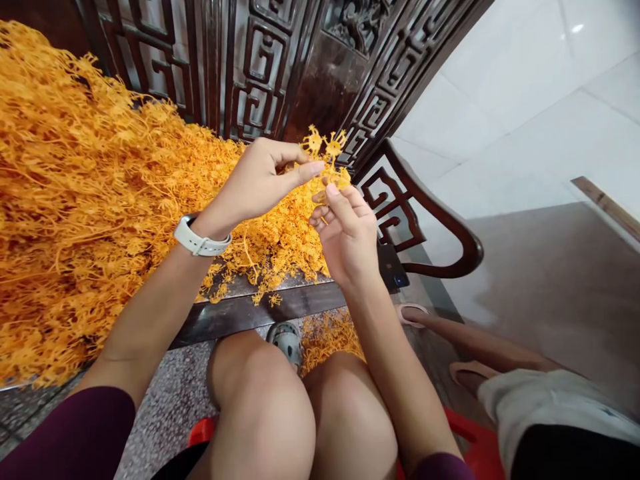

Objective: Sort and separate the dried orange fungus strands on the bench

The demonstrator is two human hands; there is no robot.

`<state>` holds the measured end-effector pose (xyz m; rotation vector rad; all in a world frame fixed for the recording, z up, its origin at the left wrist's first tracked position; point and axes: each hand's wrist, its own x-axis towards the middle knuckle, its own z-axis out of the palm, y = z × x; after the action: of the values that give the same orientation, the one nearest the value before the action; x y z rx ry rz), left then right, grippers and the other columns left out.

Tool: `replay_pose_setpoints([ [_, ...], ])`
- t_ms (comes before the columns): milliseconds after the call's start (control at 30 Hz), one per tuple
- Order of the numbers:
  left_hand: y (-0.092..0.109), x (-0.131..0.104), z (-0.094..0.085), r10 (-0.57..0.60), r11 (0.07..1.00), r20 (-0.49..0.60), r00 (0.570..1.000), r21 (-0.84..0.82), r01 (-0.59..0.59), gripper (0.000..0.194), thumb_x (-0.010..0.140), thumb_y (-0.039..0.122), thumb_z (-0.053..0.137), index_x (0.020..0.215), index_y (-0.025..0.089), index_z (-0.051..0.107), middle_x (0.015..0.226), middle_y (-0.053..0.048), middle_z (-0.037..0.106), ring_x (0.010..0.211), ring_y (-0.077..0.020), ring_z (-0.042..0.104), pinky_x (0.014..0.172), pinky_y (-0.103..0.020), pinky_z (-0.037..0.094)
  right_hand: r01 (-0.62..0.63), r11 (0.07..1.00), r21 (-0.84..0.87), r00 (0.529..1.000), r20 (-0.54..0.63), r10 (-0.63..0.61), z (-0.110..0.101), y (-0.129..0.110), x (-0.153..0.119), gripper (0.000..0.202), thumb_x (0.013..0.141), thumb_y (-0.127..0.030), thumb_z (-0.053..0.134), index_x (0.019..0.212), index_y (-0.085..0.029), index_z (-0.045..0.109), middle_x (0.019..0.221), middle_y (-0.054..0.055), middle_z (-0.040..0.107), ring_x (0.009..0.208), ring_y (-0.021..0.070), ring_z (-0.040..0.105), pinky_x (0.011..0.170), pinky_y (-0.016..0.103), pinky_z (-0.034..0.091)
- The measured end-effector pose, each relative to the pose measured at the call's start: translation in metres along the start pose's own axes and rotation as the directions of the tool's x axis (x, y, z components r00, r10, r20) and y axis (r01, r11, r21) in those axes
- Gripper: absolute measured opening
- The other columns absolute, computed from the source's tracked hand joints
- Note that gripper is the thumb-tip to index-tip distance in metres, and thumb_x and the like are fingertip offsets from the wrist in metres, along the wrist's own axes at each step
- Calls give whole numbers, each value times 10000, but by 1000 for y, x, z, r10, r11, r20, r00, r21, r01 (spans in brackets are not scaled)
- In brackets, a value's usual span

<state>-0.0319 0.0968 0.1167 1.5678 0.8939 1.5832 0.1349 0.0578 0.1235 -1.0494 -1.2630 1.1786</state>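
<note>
Orange plastic flower-like pieces (105,180) form a large heap on a dark wooden bench. My left hand (267,177), with a white watch on its wrist, reaches over the heap, thumb and forefinger pinched at a small orange piece (334,143) with star-shaped ends. Just below and to the right, my right hand (347,230) is raised palm up, its thumb and fingers closed on the lower part of the same piece. Fingertips of both hands nearly meet there.
The bench edge (260,308) runs in front of my knees. Behind stands a carved wooden backrest (260,60), with a curved armrest (450,267) at right. A dark phone (391,268) lies near it. More orange pieces (333,337) are below. Another person's legs (500,347) show at right.
</note>
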Motion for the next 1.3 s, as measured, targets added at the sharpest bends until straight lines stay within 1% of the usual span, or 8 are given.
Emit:
replay_pose_setpoints([
  [300,3,-1,0,-42,988,36,998,-146,46,94,817,193,883,830,157,798,831,-6,750,805,-137,729,705,-221,558,66,996,-51,998,10,-66,4,2,-3,334,862,-462,790,1040,-285,569,901,-14,645,756,127,611,680,288,494],
  [600,0,-3,10,-110,971,-43,993,-218,98,256,821,188,889,752,156,645,764,1,670,819,-166,748,712,-255,592,15,999,-52,996,87,-10,5,4,-3,389,831,-492,835,968,-268,548,819,-22,639,703,124,603,634,280,487],
  [800,5,-5,14,-113,961,-122,986,-266,77,297,916,24,726,734,174,546,711,40,574,705,-109,708,689,-242,563,-64,998,22,970,238,57,13,1,-9,375,868,-457,807,836,-249,496,740,-30,607,650,111,562,627,276,488],
  [900,8,-8,15,-176,943,-107,978,-305,136,336,899,-58,673,723,182,517,705,35,567,690,-106,687,669,-242,566,-70,997,25,963,261,61,17,-2,-10,351,871,-425,807,859,-256,500,723,-41,585,659,114,563,617,267,475],
  [1067,7,-11,17,-291,870,8,957,-414,268,282,912,77,688,735,196,502,704,5,578,685,-139,670,563,-243,527,-33,999,25,945,327,23,13,-7,-10,277,895,-411,791,885,-258,560,690,-50,557,630,113,538,612,270,463],
  [1133,4,-7,12,-344,783,69,937,-530,326,260,891,24,619,738,196,498,714,6,582,647,-111,634,569,-235,514,9,1000,-28,876,482,6,12,-8,-14,245,900,-405,792,863,-241,613,703,-38,592,647,120,554,643,289,484],
  [1233,-6,6,-4,-411,698,34,911,-632,338,234,846,22,606,742,208,510,711,13,593,670,-109,640,601,-232,506,60,990,-130,615,786,65,18,-6,-28,196,904,-342,796,831,-193,690,797,2,692,738,137,624,739,319,520],
  [1300,-14,15,-16,-418,714,-56,907,-637,289,200,835,118,691,754,233,549,714,9,625,736,-144,671,598,-247,503,63,991,-119,544,836,66,24,-4,-36,148,904,-302,801,877,-176,728,860,18,723,795,139,646,782,316,522],
])
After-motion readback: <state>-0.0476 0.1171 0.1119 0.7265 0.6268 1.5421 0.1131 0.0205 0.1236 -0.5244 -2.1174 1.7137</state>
